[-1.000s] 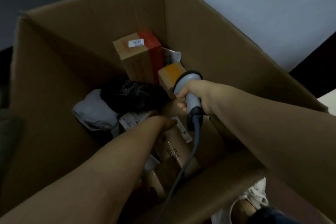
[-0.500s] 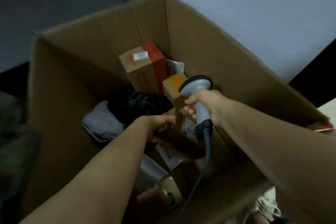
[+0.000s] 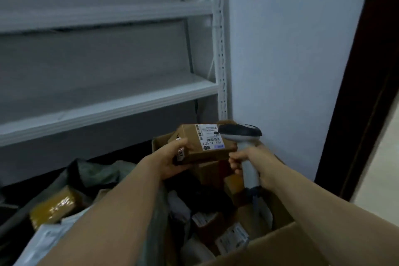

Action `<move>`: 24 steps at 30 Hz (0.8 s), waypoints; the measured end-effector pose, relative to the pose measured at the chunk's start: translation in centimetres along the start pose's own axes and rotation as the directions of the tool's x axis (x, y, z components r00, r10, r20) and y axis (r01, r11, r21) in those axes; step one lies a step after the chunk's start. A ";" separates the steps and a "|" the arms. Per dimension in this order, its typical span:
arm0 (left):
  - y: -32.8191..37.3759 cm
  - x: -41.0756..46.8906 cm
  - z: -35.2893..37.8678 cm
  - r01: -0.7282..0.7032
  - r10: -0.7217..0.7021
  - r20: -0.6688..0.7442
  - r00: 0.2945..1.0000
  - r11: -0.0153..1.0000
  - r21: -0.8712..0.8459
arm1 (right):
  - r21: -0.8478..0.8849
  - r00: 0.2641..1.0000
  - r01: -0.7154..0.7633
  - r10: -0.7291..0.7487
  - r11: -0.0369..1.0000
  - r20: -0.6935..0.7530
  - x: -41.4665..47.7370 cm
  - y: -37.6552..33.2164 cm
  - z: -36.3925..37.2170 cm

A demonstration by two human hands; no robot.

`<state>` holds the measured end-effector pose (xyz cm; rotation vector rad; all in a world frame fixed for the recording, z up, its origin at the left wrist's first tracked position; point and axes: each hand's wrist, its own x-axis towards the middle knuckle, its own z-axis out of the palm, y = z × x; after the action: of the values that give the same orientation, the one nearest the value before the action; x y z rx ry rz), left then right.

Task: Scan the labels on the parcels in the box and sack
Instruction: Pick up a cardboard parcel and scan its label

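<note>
Shelves (image 3: 121, 101) fill the upper left of the frame; below sit one box (image 3: 280, 237) at lower right and one sack (image 3: 101, 171) at lower left, each holding more parcels (image 3: 232, 238) than I can surely count. At centre frame, above the box, my left hand (image 3: 166, 163) grips one brown parcel (image 3: 207, 155) by its left end, long axis running left to right, with its single label (image 3: 208, 137) face up. My right hand (image 3: 259, 164), the nearer one, is clenched round the one scanner (image 3: 239, 133), whose head sits at the label's right edge.
</note>
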<state>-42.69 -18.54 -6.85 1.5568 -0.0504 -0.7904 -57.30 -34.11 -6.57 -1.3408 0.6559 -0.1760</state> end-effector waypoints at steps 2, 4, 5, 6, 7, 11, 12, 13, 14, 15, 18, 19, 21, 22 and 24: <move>1.5 -2.8 -2.2 -0.056 0.056 -0.017 0.998 0.998 -0.025 | -0.063 0.999 0.052 -0.051 0.997 0.015 -2.1 -1.5 1.5; 2.7 -5.5 -4.2 -0.108 0.107 -0.026 0.994 0.994 -0.003 | -0.131 0.992 0.119 -0.114 0.984 0.046 -3.9 -2.7 3.0; 3.2 -6.8 -5.3 -0.126 0.127 -0.043 0.991 0.992 0.017 | -0.182 0.987 0.157 -0.147 0.971 0.068 -4.9 -3.1 3.8; 3.5 -7.7 -6.2 -0.140 0.142 -0.066 0.988 0.990 0.035 | -0.226 0.980 0.194 -0.177 0.954 0.095 -5.7 -3.4 4.4; 3.7 -8.6 -7.1 -0.154 0.158 -0.098 0.983 0.987 0.051 | -0.272 0.972 0.226 -0.199 0.935 0.127 -6.6 -3.5 5.1; 4.5 -11.2 -10.5 -0.193 0.223 -0.249 0.943 0.971 0.140 | -0.383 0.951 0.298 -0.237 0.874 0.201 -8.6 -3.4 7.6; 4.6 -11.7 -11.1 -0.188 0.223 -0.248 0.943 0.970 0.155 | -0.406 0.947 0.308 -0.238 0.860 0.215 -8.9 -3.3 8.0; 4.7 -12.2 -11.7 -0.178 0.216 -0.245 0.945 0.970 0.167 | -0.427 0.942 0.322 -0.241 0.845 0.234 -9.2 -3.3 8.4; 4.8 -12.9 -12.2 -0.170 0.211 -0.239 0.948 0.969 0.182 | -0.447 0.933 0.346 -0.255 0.825 0.253 -9.6 -3.3 8.8; 5.0 -13.2 -12.7 -0.165 0.212 -0.241 0.947 0.966 0.199 | -0.459 0.922 0.376 -0.275 0.805 0.272 -9.9 -3.4 9.1; 5.2 -13.9 -13.9 -0.151 0.210 -0.232 0.950 0.957 0.248 | -0.481 0.895 0.440 -0.327 0.758 0.304 -11.4 -3.9 9.9; 5.2 -14.2 -14.2 -0.151 0.210 -0.222 0.952 0.955 0.254 | -0.486 0.889 0.454 -0.339 0.747 0.308 -11.7 -4.1 10.2; 5.3 -14.4 -14.4 -0.149 0.210 -0.226 0.951 0.954 0.259 | -0.499 0.879 0.472 -0.349 0.726 0.324 -12.1 -4.2 10.5; 5.3 -14.5 -14.5 -0.154 0.216 -0.232 0.949 0.953 0.260 | -0.493 0.876 0.476 -0.345 0.728 0.337 -12.2 -4.2 10.6; 5.2 -14.5 -14.8 -0.167 0.234 -0.248 0.940 0.951 0.261 | -0.461 0.872 0.476 -0.332 0.749 0.360 -12.1 -4.2 10.8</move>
<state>-44.08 0.21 3.29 1.8437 -0.1017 -0.4095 -60.31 -20.22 2.32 -2.0154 0.1706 -0.1720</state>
